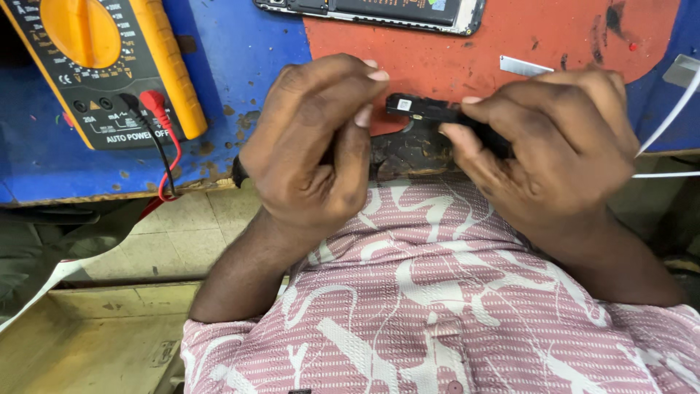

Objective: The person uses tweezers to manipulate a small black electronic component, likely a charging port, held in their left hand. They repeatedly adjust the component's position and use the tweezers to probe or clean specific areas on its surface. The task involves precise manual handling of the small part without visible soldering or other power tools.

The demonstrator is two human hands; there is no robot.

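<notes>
The right hand holds a small black component, an oblong plastic module with a pale square mark near its left end; thumb and forefinger are closed on its right portion, and the part sits above the front edge of the surface, level and pointing toward the left hand. The left hand is curled into a loose fist just beside the free end of the component; its fingertips are close to the part, but contact cannot be confirmed, nor can it be told whether this grip contains anything. A dark band shows at the left wrist. The surface is painted blue with a worn red mat laid on it. An opened smartphone lies at the far edge of the mat, well apart from the hands. A yellow multimeter rests on the blue area at the left, with a red lead and a black lead plugged into its lower face and hanging over the edge. A small metal strip lies on the mat near the right hand. A white cable runs past at the right. The person wears a pink patterned shirt.
</notes>
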